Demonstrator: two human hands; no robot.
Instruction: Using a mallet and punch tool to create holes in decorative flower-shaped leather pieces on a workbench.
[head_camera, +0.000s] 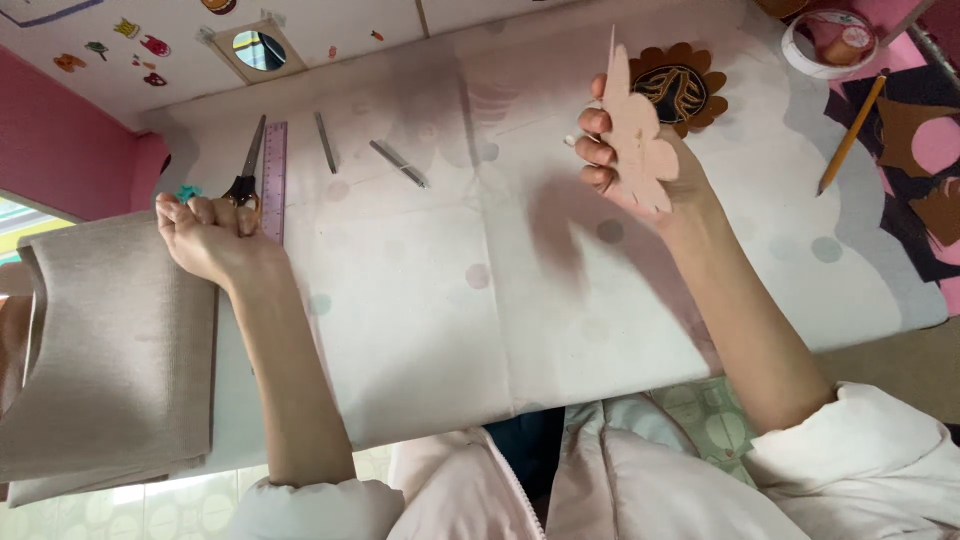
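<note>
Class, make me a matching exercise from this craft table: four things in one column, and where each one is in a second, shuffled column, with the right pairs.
Things:
1. scissors
2. pale pink flower cutout
3. pencil
4. purple ruler

Places:
A. lying at the far right, beside dark paper scraps
B. held up in the right hand
C. flat on the table, just right of the scissors
D. under the left hand, blades pointing away

Pairs: 1-D, 2-B, 3-A, 4-C
</note>
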